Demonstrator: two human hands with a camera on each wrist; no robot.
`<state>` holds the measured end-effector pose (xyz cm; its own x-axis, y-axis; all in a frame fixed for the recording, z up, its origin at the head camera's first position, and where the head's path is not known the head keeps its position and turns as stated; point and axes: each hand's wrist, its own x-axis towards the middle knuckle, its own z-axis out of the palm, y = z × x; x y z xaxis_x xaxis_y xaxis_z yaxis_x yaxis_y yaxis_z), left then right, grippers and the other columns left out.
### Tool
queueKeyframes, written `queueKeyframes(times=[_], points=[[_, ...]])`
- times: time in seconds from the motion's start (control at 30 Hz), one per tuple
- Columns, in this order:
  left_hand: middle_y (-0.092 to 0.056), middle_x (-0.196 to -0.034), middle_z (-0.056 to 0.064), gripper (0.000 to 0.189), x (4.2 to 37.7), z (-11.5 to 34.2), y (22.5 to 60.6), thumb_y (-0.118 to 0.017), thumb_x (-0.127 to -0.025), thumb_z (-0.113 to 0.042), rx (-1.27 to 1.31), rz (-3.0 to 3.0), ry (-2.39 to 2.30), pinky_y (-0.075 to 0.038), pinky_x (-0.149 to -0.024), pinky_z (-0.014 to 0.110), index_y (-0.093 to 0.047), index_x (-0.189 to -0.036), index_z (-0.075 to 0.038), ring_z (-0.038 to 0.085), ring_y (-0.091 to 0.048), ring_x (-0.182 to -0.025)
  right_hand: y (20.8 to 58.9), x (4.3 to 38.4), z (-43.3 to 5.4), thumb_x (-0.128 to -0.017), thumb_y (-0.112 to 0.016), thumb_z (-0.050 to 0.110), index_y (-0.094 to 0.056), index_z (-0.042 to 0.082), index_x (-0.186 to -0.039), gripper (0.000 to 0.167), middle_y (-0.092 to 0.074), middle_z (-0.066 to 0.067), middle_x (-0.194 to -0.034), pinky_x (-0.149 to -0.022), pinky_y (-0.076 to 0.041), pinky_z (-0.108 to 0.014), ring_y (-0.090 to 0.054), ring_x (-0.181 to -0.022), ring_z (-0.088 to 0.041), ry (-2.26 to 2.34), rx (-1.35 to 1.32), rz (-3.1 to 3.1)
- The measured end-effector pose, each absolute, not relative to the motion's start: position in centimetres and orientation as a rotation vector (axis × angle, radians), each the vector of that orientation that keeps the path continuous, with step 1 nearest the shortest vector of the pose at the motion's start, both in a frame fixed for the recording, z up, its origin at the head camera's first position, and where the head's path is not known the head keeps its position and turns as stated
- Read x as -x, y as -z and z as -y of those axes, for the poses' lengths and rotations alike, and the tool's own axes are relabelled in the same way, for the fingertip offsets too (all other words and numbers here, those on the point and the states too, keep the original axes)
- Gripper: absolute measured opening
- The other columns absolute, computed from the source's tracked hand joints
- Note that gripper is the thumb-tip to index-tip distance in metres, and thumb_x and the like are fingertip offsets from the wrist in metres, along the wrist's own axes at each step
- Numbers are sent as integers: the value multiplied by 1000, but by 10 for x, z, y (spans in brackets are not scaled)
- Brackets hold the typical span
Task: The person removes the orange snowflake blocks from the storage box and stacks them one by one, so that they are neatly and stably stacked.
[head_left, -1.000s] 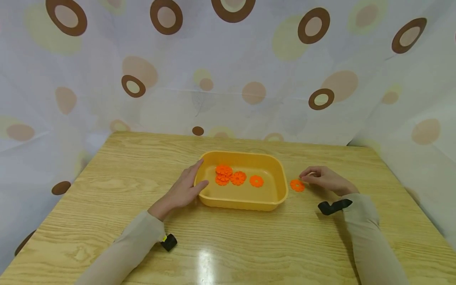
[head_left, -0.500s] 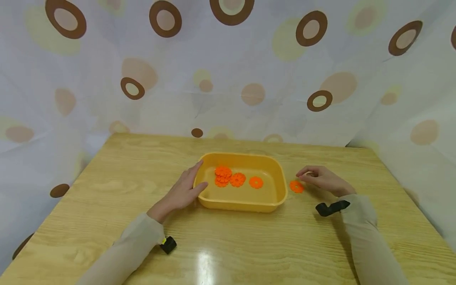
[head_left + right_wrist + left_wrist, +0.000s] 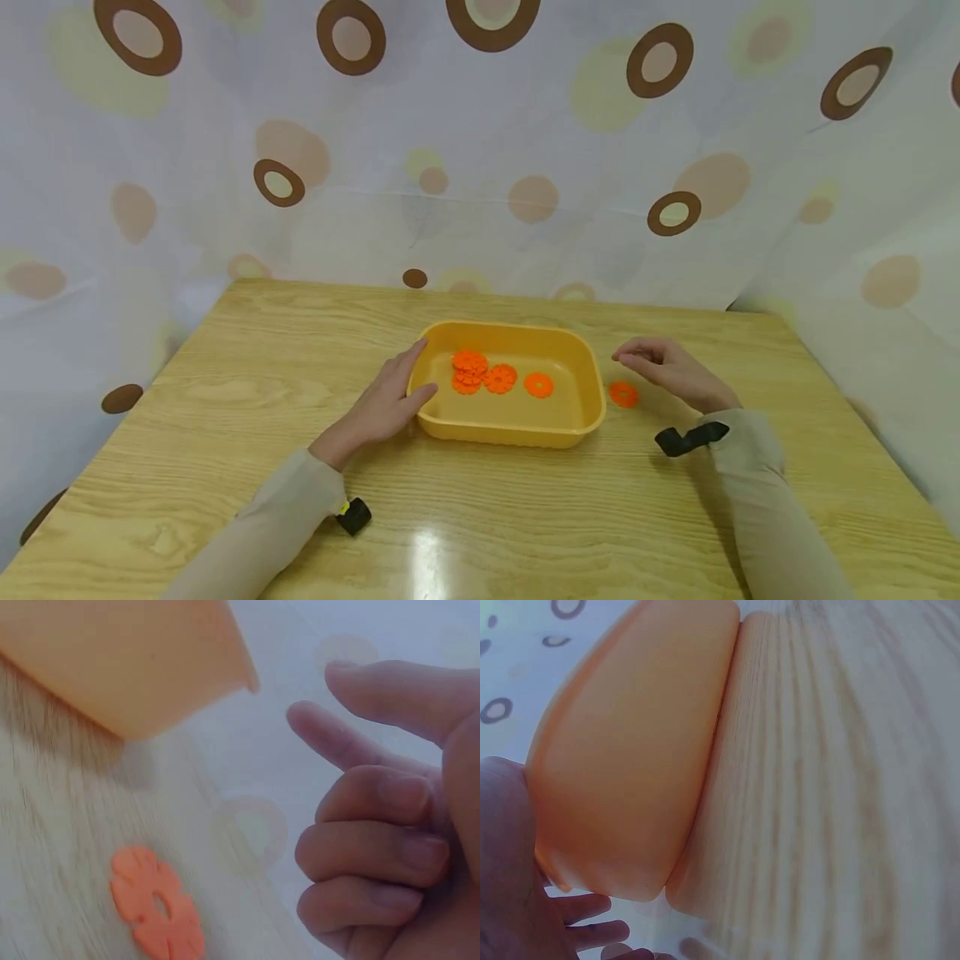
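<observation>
The empty right hand (image 3: 671,371) has shifted left, leaving the disc (image 3: 616,396) outside the tray (image 3: 510,434) the left hand (image 3: 384,403) grips.

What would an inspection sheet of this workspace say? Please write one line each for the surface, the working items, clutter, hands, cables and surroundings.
Surface: wood-grain table, with a bright glare spot toward the near edge.
Working items: yellow-orange bin, upright; orange discs inside, some overlapping; one loose disc on the table, right of the bin.
Clutter: nothing seen.
Hands: left hand rests against the bin's left end; right hand holds nothing, near the loose disc without touching it.
Cables: nothing seen.
Surroundings: circle-patterned pale sheet behind and on both sides.
</observation>
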<state>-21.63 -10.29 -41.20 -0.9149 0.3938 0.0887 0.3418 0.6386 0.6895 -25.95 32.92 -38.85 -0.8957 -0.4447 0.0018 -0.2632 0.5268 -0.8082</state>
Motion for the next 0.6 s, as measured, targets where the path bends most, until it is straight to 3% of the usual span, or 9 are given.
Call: queueKeyframes(times=[0.17, 0.27, 0.43, 0.6], points=[[-22, -157, 22, 70, 217, 103, 411, -49, -100, -30, -629, -2785, -1138, -24, -113, 58, -11, -155, -6, 42, -23, -142, 381, 258, -317, -100, -53, 24, -62, -5, -118, 35, -64, -16, -111, -80, -51, -28, -59, -93, -27, 1327, 619, -2584], [-23, -157, 22, 70, 216, 103, 411, -49, -100, -29, -623, -2788, -1143, -24, -113, 58, -12, -155, -6, 42, -24, -142, 377, 257, -310, -100, -54, 22, -62, -5, -116, 33, -65, -11, -102, -76, -51, -28, -58, -85, -25, 1358, 650, -2566], [-22, -157, 22, 70, 216, 102, 410, -48, -100, -30, -633, -2769, -1163, -23, -114, 58, -12, -155, -6, 43, -23, -142, 371, 254, -303, -100, -53, 17, -61, -6, -115, 29, -58, 1, -74, -67, -47, -28, -48, -64, -18, 1388, 722, -2534], [-22, -157, 22, 70, 215, 102, 411, -48, -100, -29, -635, -2773, -1165, -22, -114, 58, -12, -155, -5, 43, -23, -142, 364, 253, -295, -100, -52, 15, -61, -6, -114, 27, -53, 0, -68, -65, -44, -27, -44, -60, -16, 1408, 796, -2506]])
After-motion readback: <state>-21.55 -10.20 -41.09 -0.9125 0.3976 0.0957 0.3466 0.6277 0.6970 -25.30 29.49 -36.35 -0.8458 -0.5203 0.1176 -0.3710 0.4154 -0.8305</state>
